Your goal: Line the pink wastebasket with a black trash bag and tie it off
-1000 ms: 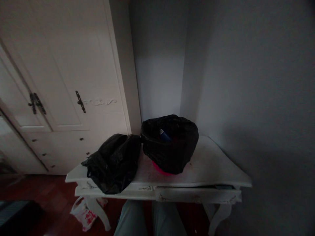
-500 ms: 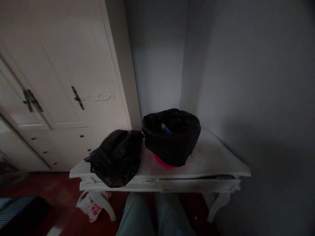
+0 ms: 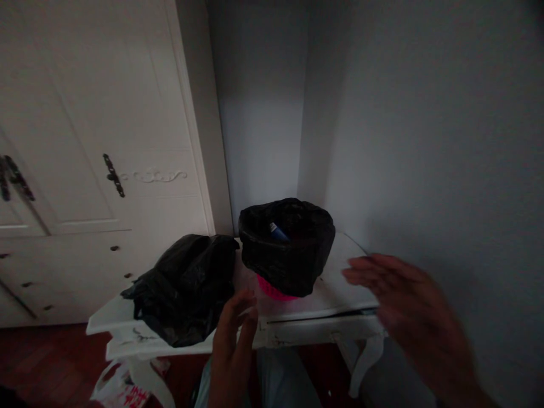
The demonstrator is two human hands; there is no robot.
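A pink basket lined with a black trash bag stands on the white table. Inside it lies a blue object with a pale end, its kind unclear. My left hand is in front of the table's near edge, fingers bent and apart, holding nothing. To the right of the basket my right hand is raised, fingers stretched out and somewhat blurred, touching nothing. Left of the basket a second black plastic bag lies crumpled, its contents hidden; part of it hangs over the table's front edge.
A white wardrobe with dark handles stands behind on the left. Grey walls meet in a corner behind the table. A white plastic bag with red print rests on the red floor under the table's left end.
Both my hands have come into view from below, on either side in front of the basket. The view has shifted slightly, while the basket and bags stay where they were on the table.
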